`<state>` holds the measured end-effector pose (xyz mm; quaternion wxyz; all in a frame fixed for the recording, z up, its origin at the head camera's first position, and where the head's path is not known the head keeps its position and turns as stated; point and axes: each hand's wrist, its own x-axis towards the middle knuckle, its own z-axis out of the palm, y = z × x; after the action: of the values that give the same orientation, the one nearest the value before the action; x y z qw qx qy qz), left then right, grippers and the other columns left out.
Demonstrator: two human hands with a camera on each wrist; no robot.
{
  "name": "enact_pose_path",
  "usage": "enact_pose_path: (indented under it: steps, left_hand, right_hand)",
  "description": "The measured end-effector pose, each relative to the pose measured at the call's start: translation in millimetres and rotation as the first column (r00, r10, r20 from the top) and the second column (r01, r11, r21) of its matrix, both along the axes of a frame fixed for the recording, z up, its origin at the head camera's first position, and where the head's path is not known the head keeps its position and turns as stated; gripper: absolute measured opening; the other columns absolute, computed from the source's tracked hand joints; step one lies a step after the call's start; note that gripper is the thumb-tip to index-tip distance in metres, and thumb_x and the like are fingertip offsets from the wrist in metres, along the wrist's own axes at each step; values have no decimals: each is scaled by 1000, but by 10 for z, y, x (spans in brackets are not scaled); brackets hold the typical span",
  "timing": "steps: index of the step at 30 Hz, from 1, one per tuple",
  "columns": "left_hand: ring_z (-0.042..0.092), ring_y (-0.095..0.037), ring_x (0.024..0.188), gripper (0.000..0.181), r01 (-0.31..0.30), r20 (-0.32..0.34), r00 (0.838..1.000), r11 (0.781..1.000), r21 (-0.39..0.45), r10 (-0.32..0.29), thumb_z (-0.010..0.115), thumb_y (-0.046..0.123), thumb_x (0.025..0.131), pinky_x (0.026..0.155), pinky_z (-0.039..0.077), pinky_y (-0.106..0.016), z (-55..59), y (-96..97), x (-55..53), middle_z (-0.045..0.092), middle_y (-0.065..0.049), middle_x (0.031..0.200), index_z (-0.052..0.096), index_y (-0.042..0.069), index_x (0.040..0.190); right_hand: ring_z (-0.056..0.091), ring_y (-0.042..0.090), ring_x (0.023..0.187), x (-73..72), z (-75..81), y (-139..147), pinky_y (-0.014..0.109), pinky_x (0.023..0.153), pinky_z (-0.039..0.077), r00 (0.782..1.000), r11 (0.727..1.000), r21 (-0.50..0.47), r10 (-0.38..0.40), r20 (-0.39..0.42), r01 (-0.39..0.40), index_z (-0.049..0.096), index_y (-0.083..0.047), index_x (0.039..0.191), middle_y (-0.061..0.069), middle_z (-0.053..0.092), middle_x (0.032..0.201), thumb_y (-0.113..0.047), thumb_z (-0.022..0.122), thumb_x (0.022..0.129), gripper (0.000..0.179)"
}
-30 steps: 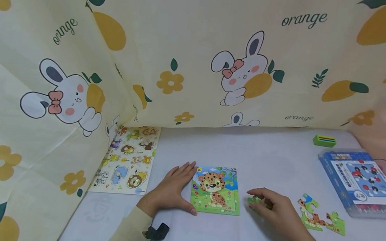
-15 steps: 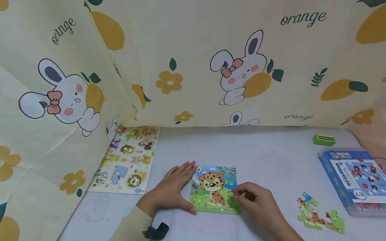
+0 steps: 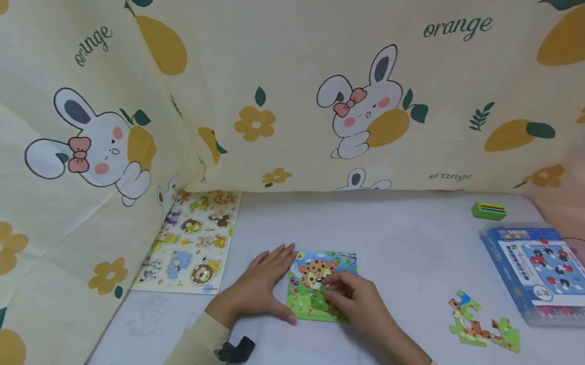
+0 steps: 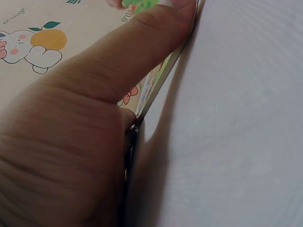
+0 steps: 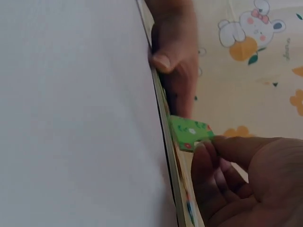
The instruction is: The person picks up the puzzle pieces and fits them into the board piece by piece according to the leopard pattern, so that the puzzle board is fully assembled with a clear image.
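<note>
My left hand (image 3: 260, 283) lies along the left side of a square leopard puzzle (image 3: 300, 306), fingers straight, with the thumb by its lower left corner. My right hand (image 3: 366, 307) pinches a green jigsaw piece (image 5: 187, 131) between thumb and fingers, over the lower middle of the puzzle. In the right wrist view this piece shows small flowers and is tilted, close over the board. The right hand covers the puzzle's right part in the head view. The left thumb (image 4: 151, 42) crosses the left wrist view at the board's edge.
Joined leopard pieces (image 3: 470, 328) lie on the right of the white cloth, beside another green piece (image 3: 508, 335). Further right is a blue plastic case (image 3: 548, 277), with a green block (image 3: 489, 211) behind it. An animal picture board (image 3: 195, 261) lies left, partly under the hanging curtain (image 3: 301, 89).
My right hand has carried the green jigsaw piece leftward from beside the puzzle to over its lower middle. The left hand has stayed in place.
</note>
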<state>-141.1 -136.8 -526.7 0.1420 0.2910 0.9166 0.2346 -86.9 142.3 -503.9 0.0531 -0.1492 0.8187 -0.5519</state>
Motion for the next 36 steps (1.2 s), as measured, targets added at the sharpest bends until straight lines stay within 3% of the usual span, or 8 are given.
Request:
enact_pose_path:
  steps: [12, 18, 22, 26, 31, 36]
  left_hand:
    - [-2, -15, 165, 143, 10, -1, 1000, 1000, 14, -10, 89, 80, 68, 132, 0, -46, 4, -15, 3, 4, 6, 181, 21, 15, 176]
    - [-2, -14, 165, 143, 12, -3, 1000, 1000, 19, -12, 89, 81, 68, 132, 1, -46, -8, -17, -1, 5, 5, 181, 21, 15, 176]
    - [-2, -14, 165, 143, 12, -7, 1000, 1000, 13, -12, 88, 82, 68, 132, 1, -46, -8, -13, -2, 5, 6, 181, 21, 15, 176]
    - [-2, -14, 165, 144, 12, -21, 1000, 1000, 19, -12, 89, 81, 67, 132, 1, -45, 0, -7, -1, 6, 5, 182, 22, 14, 175]
    - [0, -15, 165, 144, 9, -32, 999, 1000, 24, -9, 90, 80, 67, 132, 3, -45, -2, -4, 1, 7, 4, 182, 22, 13, 175]
    - [-1, -14, 165, 145, 3, -17, 1000, 1000, 25, -2, 88, 84, 66, 132, 1, -45, -21, -16, 5, 5, 6, 181, 21, 15, 176]
  right_hand:
    - [70, 16, 78, -25, -57, -351, 29, 70, 63, 997, 997, -30, 67, 34, -66, 76, -1, 117, 0, 70, 93, -1, 74, 103, 14]
    - [63, 10, 83, -14, -83, -398, 28, 74, 58, 998, 993, 114, 28, -60, -21, 77, -5, 117, -3, 69, 98, -1, 79, 99, 19]
    - [53, 10, 87, 4, -110, -426, 28, 72, 52, 989, 964, 266, 25, -144, 14, 80, -2, 120, -5, 61, 101, -4, 84, 93, 27]
    - [50, 11, 85, 22, -107, -456, 30, 71, 51, 982, 937, 349, 59, -179, 8, 83, -3, 116, -6, 56, 96, -5, 85, 92, 24]
    - [58, 10, 87, 46, -84, -470, 34, 77, 56, 984, 921, 391, 64, -169, 7, 83, -8, 111, -8, 65, 98, -8, 85, 94, 17]
    - [61, 8, 87, 67, -76, -426, 32, 77, 57, 995, 947, 321, 35, -96, -2, 80, -8, 120, -10, 68, 99, -11, 84, 97, 24]
